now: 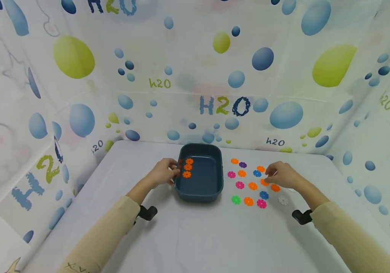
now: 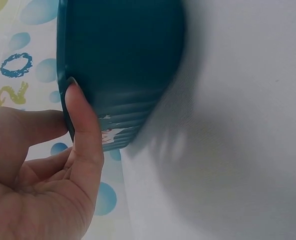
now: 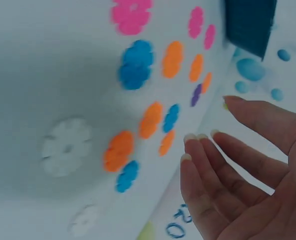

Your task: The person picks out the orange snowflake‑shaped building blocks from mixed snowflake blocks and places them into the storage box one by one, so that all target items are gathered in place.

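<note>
In blue bin (image 1: 200, 195) | three orange flower discs (image 1: 188, 167) | left side

The tray (image 1: 206, 176) is dark teal; the flower-shaped discs (image 1: 253, 186) are orange, pink, blue, green, purple and white; the backdrop (image 1: 195, 45) is white, spotted blue and lime.

- One tub (image 1: 202, 178) is standing on one table (image 1: 181, 235).
- Three orange discs (image 1: 186, 174) are showing inside it.
- Seven orange discs (image 1: 248, 201) are lying on the table.
- Three pink discs (image 1: 261, 204) are lying there.
- Three blue discs (image 3: 136, 65) are lying there.
- Two white discs (image 3: 66, 146) are lying there.
- One purple disc (image 1: 242, 165) and one green disc (image 1: 236, 200) are lying there.
</note>
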Demonstrator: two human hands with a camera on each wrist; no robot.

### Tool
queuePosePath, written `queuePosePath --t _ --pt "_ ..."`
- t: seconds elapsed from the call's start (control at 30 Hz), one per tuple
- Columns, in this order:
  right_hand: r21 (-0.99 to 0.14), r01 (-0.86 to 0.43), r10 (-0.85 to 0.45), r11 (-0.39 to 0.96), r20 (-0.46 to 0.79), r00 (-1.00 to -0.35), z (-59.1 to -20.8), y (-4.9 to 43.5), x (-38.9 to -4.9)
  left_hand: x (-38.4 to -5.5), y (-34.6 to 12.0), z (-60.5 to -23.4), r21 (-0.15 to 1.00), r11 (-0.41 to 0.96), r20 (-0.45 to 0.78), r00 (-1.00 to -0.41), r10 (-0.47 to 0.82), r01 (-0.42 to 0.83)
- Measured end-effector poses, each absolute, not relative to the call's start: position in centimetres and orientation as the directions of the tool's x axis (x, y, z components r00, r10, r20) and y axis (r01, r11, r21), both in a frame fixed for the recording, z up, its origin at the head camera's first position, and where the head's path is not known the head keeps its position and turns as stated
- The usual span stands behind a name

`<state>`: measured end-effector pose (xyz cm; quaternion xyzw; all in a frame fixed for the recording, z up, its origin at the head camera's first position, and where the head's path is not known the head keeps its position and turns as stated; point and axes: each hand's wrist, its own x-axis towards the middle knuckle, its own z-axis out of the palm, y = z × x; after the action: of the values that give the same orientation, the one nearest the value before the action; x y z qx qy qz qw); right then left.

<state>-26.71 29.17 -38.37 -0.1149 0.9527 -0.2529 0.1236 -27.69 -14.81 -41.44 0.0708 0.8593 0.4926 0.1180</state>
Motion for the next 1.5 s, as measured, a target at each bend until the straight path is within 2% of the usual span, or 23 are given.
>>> queuePosePath --t 0.4,1.2,1.5 --pt "-0.448 0.002 -0.106 0.894 -0.217 -0.97 -41.9 32.8 -25.7 -27.5 -14.8 -41.4 0.857 0.515 -0.124 -0.963 0.24 0.018" --pt "-0.513 0.07 -0.067 0.855 -0.244 -0.967 -42.3 33.5 -25.9 -27.3 -14.5 -41.2 0.854 0.521 -0.135 -0.963 0.235 0.008" --pt "-0.618 0.05 -0.126 0.785 -0.239 -0.963 -42.0 33.8 -26.0 -27.4 -14.6 -40.9 0.853 0.521 -0.136 -0.961 0.241 0.01"
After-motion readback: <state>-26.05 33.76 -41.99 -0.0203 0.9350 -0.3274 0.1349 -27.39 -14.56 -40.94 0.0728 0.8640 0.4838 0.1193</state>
